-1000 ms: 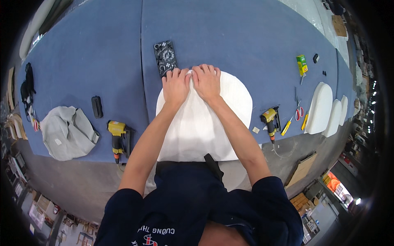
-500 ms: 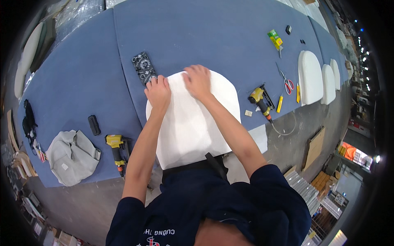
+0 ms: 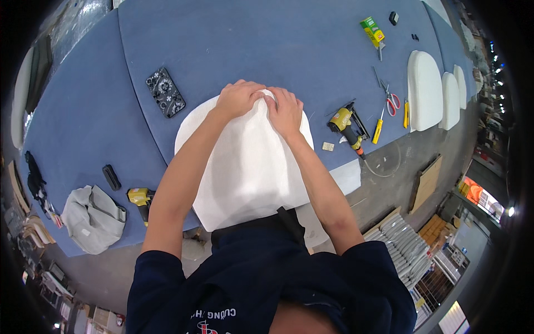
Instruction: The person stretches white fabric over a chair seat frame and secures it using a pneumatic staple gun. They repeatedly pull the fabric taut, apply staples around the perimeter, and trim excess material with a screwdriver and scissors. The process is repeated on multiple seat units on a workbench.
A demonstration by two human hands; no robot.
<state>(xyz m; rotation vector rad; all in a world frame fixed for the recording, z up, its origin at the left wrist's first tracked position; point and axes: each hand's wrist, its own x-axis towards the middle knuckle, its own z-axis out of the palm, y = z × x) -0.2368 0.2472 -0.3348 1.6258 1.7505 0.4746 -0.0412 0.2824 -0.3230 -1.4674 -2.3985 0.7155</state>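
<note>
A white rounded chair pad lies against my waist, its curved end on the blue table. My left hand is bent around the far edge, its fingers curled over the white cover. Close beside it, my right hand grips the same edge, fingers over the far side. Between the hands the cover rises in a soft ridge that runs toward me. The fingertips beyond the edge are partly hidden. A phone in a black patterned case lies left of the pad.
To the right lie a yellow staple gun, red-handled scissors, a yellow-handled tool and a yellow cutter. Finished-looking white pads stand beyond. At left are another staple gun, grey fabric and a black case.
My left hand has slid right along the pad's far edge to meet my right hand, which has shifted slightly right. A ridge now shows in the cover between them.
</note>
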